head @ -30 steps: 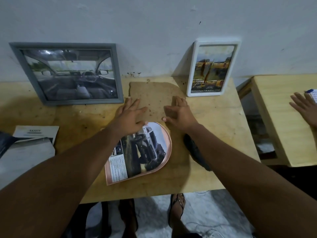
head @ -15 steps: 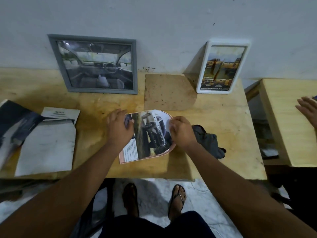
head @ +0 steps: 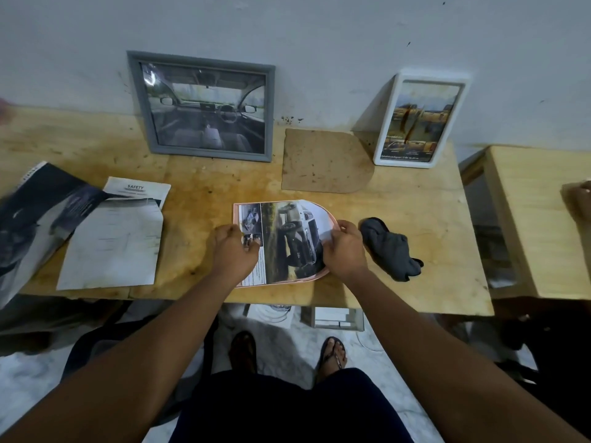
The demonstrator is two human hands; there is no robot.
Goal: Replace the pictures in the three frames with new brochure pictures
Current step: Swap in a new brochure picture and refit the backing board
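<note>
Since half a second back: the pink arched frame (head: 237, 214) has been turned from its slant and now lies square to the table edge. The left hand has slid down its straight side.

Position: frame lies flat near the front edge of the table (head: 425, 219), arch pointing right. A brochure picture (head: 289, 238) of a white off-road car lies on it and covers all but a thin pink rim.

Left hand (head: 235, 251): fingers curled over the frame's straight side, thumb down on the print. It appears to grip the frame there.

Right hand (head: 343, 247): thumb and fingers pinch the white curved edge of the picture, which looks slightly raised.

Step in hand, by my reading: trimming-in and seating the new picture in the third frame.

Next move calls for: the print pulled flat and centred under the arch. Then the brown arched backing board (head: 323, 161), lying well behind, gets laid on top with its curve matched.

Surroundings: a grey frame (head: 204, 105) and a white frame (head: 419, 119) lean on the wall, both showing car pictures. A dark cloth (head: 388, 247) sits just right of the right hand. Loose brochure sheets (head: 110, 238) lie to the left.
</note>
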